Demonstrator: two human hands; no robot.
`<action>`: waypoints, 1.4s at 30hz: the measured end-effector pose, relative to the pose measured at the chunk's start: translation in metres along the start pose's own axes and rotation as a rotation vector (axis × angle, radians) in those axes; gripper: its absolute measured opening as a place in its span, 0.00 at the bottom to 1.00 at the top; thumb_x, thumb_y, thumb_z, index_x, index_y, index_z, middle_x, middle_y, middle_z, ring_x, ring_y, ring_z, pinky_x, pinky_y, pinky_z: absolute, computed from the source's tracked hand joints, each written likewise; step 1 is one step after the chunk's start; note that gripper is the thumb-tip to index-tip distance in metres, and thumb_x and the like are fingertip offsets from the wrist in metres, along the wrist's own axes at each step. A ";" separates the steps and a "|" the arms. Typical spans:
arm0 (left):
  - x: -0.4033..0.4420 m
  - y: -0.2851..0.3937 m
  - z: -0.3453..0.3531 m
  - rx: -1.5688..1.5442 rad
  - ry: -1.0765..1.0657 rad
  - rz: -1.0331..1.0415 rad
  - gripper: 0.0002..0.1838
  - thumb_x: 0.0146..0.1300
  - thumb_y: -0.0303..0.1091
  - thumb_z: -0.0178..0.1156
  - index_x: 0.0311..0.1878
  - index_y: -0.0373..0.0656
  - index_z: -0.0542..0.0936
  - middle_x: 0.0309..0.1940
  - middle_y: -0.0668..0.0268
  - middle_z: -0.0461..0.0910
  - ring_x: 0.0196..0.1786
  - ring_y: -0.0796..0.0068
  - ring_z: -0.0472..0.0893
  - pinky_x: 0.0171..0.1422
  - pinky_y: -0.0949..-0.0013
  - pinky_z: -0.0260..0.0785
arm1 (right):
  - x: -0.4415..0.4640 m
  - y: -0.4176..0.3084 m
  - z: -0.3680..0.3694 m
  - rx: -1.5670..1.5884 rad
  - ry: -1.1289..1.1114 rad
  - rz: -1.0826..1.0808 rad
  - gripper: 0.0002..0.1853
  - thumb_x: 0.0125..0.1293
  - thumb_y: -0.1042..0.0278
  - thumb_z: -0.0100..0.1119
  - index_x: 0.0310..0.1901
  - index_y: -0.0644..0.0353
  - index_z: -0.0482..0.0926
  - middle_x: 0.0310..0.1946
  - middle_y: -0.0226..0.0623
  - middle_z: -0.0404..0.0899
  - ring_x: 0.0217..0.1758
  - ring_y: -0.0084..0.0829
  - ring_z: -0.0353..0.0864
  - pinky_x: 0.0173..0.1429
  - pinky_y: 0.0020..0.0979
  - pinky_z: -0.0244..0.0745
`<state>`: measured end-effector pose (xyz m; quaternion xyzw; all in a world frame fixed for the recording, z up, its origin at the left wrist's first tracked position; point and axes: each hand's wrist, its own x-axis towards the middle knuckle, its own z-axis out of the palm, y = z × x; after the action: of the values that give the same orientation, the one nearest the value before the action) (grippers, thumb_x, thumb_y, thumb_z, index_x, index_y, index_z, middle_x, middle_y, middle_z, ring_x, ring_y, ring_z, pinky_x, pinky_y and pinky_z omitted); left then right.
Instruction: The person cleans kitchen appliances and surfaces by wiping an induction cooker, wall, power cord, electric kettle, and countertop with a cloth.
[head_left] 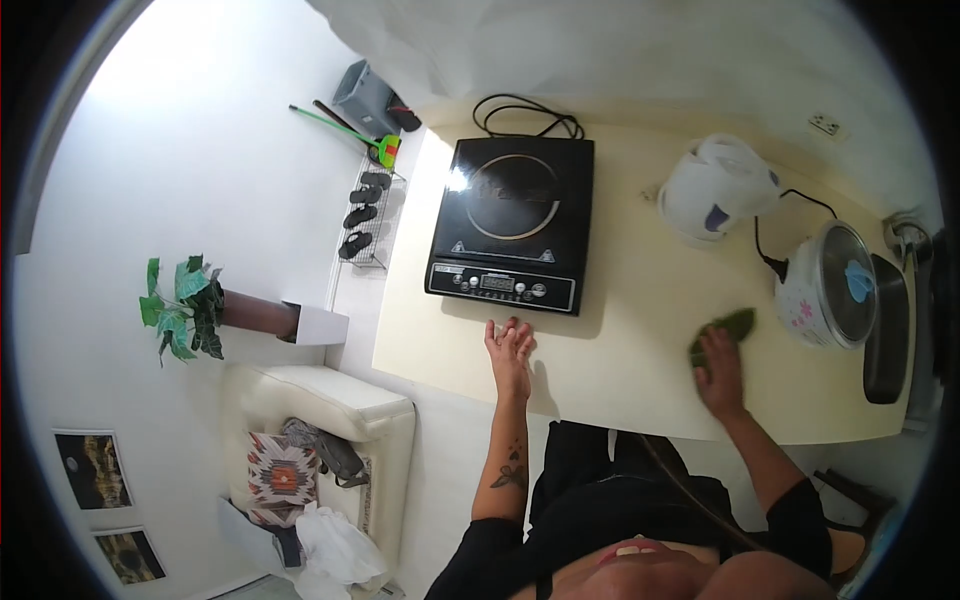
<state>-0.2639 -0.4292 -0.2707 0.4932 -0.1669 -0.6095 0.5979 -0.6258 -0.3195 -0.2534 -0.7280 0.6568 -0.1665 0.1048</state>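
A black induction cooker lies on the cream table, its button panel facing me. Just in front of that panel is my left hand, palm partly up and fingers apart, with nothing in it. Over to the right, my right hand presses a green cloth against the tabletop. The cloth and fingers are slightly blurred, and part of the cloth is hidden under the hand.
Right of the cooker stand a white electric kettle and a flowered pot with a glass lid. A dark tray is at the table's right end. Black cord loops behind the cooker. A white sofa sits left.
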 end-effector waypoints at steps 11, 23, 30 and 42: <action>-0.093 -0.054 0.020 0.322 -0.184 -0.070 0.29 0.69 0.40 0.50 0.69 0.46 0.55 0.61 0.56 0.66 0.58 0.61 0.73 0.61 0.59 0.67 | -0.118 0.128 -0.036 -0.232 0.288 0.456 0.26 0.64 0.70 0.50 0.64 0.65 0.64 0.65 0.48 0.62 0.68 0.48 0.59 0.71 0.48 0.50; -0.113 -0.067 0.007 1.653 -0.417 0.838 0.37 0.49 0.32 0.62 0.67 0.45 0.65 0.67 0.57 0.62 0.65 0.51 0.64 0.65 0.52 0.56 | 0.023 -0.165 0.072 1.290 -0.039 0.017 0.29 0.72 0.52 0.44 0.69 0.57 0.57 0.63 0.43 0.65 0.67 0.39 0.64 0.71 0.35 0.53; 0.035 0.122 -0.197 1.872 -0.043 0.877 0.31 0.45 0.21 0.58 0.55 0.61 0.79 0.60 0.74 0.73 0.56 0.58 0.71 0.59 0.54 0.60 | 0.055 -0.170 0.096 0.618 0.350 0.117 0.14 0.59 0.70 0.58 0.48 0.60 0.77 0.54 0.42 0.71 0.64 0.44 0.65 0.68 0.41 0.60; 0.387 0.179 0.035 2.022 -0.507 0.889 0.33 0.57 0.34 0.53 0.69 0.61 0.63 0.70 0.72 0.60 0.69 0.52 0.60 0.66 0.44 0.56 | 0.076 -0.199 0.091 0.247 0.287 0.285 0.11 0.53 0.76 0.57 0.41 0.60 0.78 0.51 0.41 0.73 0.63 0.47 0.67 0.65 0.44 0.63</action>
<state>-0.1129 -0.8296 -0.2680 0.5095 -0.8596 -0.0111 0.0377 -0.4014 -0.3783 -0.2553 -0.5784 0.7357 -0.3310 0.1211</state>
